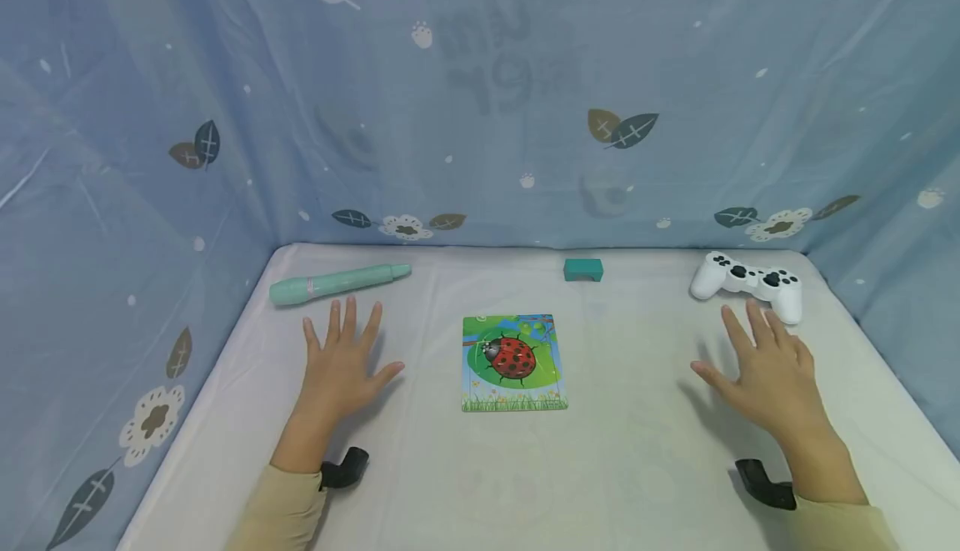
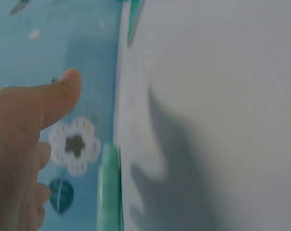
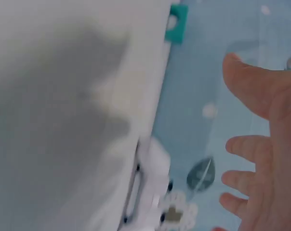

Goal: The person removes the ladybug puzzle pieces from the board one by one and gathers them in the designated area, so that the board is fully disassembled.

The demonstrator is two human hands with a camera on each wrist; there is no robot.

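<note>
My left hand point(image 1: 342, 368) hovers with spread fingers over the left side of the table, holding nothing. Just beyond its fingertips lies a mint-green tapered stick point(image 1: 341, 283), thick at its left end; it shows again as a green length point(image 2: 109, 192) in the left wrist view. Over the right side, my right hand point(image 1: 772, 376) is spread the same way and holds nothing. Its fingertips are close to a white game controller point(image 1: 747, 282), partly seen as a white controller point(image 3: 148, 185) in the right wrist view. Between the hands lies a square ladybug picture puzzle point(image 1: 513, 363).
A small teal block point(image 1: 583, 269) with a notch underneath stands at the back edge, right of the middle. White cloth covers the table point(image 1: 525, 484). Blue patterned curtains point(image 1: 480, 101) rise along the back and both sides.
</note>
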